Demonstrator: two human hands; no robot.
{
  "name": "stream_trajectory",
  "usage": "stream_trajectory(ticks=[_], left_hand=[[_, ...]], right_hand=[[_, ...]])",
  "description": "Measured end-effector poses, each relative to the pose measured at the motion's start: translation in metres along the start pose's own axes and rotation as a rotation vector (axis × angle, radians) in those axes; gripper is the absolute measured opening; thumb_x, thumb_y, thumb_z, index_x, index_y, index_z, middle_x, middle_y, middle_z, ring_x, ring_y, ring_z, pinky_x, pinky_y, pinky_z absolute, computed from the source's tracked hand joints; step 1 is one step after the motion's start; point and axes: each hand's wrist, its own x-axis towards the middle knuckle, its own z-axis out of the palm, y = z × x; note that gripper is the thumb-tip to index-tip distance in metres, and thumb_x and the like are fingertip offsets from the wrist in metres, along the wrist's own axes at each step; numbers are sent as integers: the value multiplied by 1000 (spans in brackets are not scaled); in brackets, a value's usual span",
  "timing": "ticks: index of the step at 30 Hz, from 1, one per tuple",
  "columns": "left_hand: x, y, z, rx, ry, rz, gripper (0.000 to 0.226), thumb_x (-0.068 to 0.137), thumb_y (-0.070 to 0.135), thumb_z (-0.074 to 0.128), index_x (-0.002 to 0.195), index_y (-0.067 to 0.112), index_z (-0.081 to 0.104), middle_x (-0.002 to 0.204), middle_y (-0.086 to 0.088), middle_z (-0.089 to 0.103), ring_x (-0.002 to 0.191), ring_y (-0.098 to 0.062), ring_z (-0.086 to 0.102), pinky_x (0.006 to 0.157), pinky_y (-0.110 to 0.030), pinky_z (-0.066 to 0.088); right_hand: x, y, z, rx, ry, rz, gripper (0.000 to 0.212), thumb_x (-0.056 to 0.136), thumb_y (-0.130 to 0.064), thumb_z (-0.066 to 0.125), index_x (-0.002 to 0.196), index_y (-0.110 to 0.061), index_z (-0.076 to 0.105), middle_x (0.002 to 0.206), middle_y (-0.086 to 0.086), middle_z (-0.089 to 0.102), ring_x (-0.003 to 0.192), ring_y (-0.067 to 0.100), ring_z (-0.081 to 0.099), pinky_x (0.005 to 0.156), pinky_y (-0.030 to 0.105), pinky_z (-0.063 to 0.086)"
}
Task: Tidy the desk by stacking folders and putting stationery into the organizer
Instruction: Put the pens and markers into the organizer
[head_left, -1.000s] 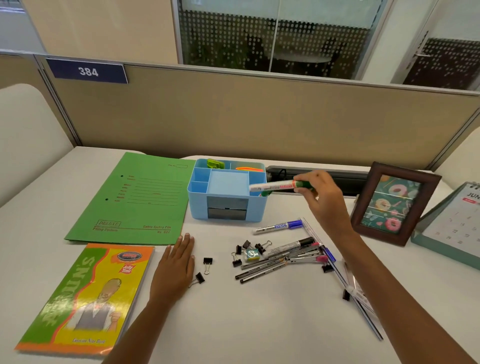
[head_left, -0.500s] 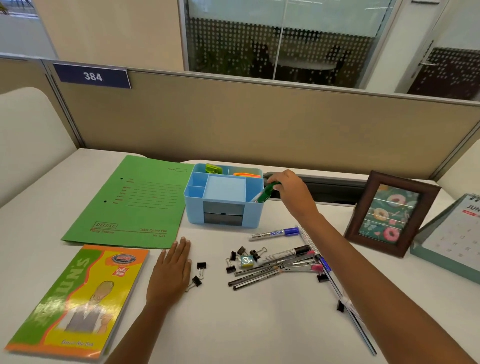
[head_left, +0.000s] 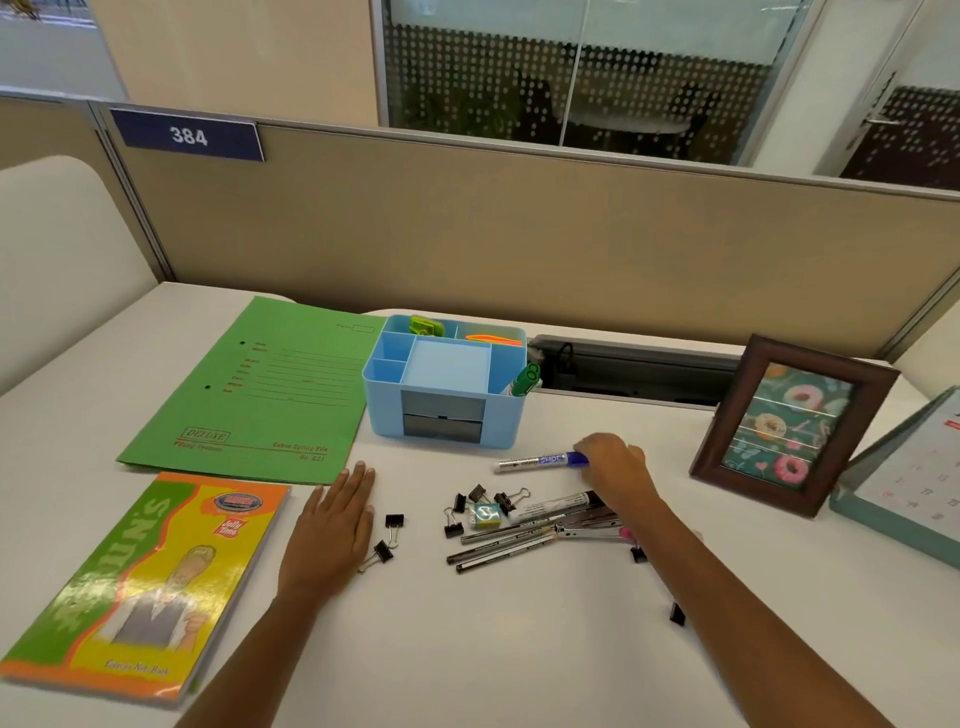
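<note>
Desk, viewed from above. Left hand (head_left: 332, 525) lies flat and spread on the desk (head_left: 519, 649), holding nothing, just below the green folder (head_left: 260, 395). The blue organizer (head_left: 447, 384) stands between the hands, a green marker (head_left: 525, 379) upright in its right compartment. Right hand (head_left: 615, 470) covers the blue marker's (head_left: 540, 461) cap end; whether it grips is unclear.

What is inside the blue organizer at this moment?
The organizer holds a green marker leaning in its right slot, a green clip at the back left and something orange at the back right. The walls hide the compartment bottoms.
</note>
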Motion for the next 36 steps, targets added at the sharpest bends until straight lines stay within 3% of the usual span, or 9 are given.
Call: stream_trajectory(ticks=[5,8,11,12,14,17,21,27,36], left_hand=[[1,0,3,-15,3,1,72,83,44,1,142,10,25,149,-2,23,135,-11,10,110,-31,8],[1,0,2,-22,-28,-13,76,79,47,-4,143,12,18,150,1,15,134,-7,2,110,-29,4],[1,0,3,-32,-29,-24,75,80,47,-2,143,11,19,150,2,16,135,-8,5,111,-30,6],[1,0,3,-34,-31,-26,75,80,47,-2,143,11,19,150,2,16,135,-8,6,111,-31,7],[1,0,3,-40,-36,-26,75,80,47,-2,143,11,17,150,3,16,136,-8,6,112,-31,7],[0,0,3,-47,-42,-28,73,80,48,-2,141,11,14,149,5,14,135,-7,4,112,-31,6],[0,-1,4,-50,-38,-38,73,81,47,1,141,10,18,149,3,19,136,-9,10,112,-32,9],[0,0,2,-58,-50,-35,74,79,48,-2,141,10,13,149,5,13,135,-6,4,112,-30,5],[0,2,0,-73,-60,-40,74,78,49,-4,141,13,8,147,8,7,135,-4,1,112,-28,2]], right_hand=[[-9,1,10,-74,45,-130,32,93,-25,47,125,-18,47,130,3,48,124,17,38,113,44,14],[-16,-2,8,-41,108,-260,33,94,-25,47,125,-16,48,127,5,53,120,20,44,113,42,16],[-27,-4,-5,110,341,-465,27,85,-16,59,109,-6,61,101,13,68,90,27,64,84,33,49],[-29,-3,-10,134,452,-523,26,79,-15,61,102,-4,65,91,13,70,77,24,67,70,27,54],[-34,-4,-27,183,585,-579,26,80,-19,57,99,-3,65,86,11,70,70,21,67,62,22,54],[-33,-6,-57,322,708,-522,33,87,-23,45,105,-1,62,93,14,66,78,23,64,74,20,46],[-20,-11,-90,427,854,-413,25,87,-9,52,107,2,61,95,18,62,84,23,59,81,22,43],[-2,-28,-108,397,752,-318,26,85,2,55,110,5,59,101,23,60,91,32,58,76,36,52],[6,-48,-114,352,506,-256,28,88,-4,52,116,0,55,114,20,54,105,27,52,81,38,53]])
